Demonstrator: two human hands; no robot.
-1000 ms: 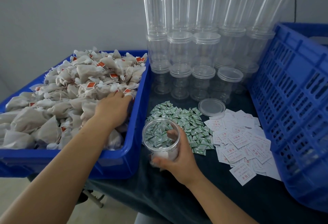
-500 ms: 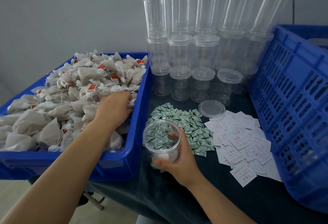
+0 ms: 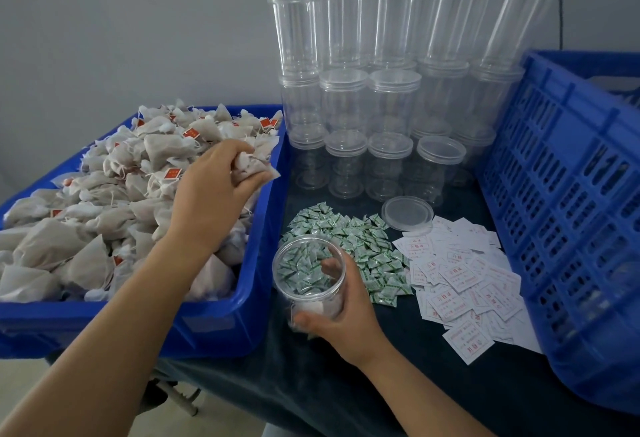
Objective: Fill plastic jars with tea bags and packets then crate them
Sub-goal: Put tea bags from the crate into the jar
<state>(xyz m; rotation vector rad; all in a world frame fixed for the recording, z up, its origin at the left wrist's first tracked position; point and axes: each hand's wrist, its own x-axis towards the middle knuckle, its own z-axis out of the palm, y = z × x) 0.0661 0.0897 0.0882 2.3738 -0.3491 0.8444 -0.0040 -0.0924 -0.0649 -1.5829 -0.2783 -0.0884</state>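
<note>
My right hand (image 3: 341, 315) grips an open clear plastic jar (image 3: 309, 275) upright on the dark table; something white lies at its bottom. My left hand (image 3: 214, 191) is raised above the right end of the blue bin (image 3: 221, 326) and grips several beige tea bags (image 3: 256, 166). The bin is heaped with tea bags (image 3: 104, 201) bearing red tags. A pile of small green packets (image 3: 349, 239) lies just behind the jar, and white paper slips (image 3: 460, 284) are spread to its right.
Stacks of lidded clear jars (image 3: 381, 97) stand at the back against the wall. A loose clear lid (image 3: 407, 212) lies in front of them. A large blue slotted crate (image 3: 568, 215) stands along the right. The table's front edge is near my arms.
My left hand has lifted out of the tea bag heap with a bunch of bags and moved up and right toward the bin's edge. The right hand and jar stayed put.
</note>
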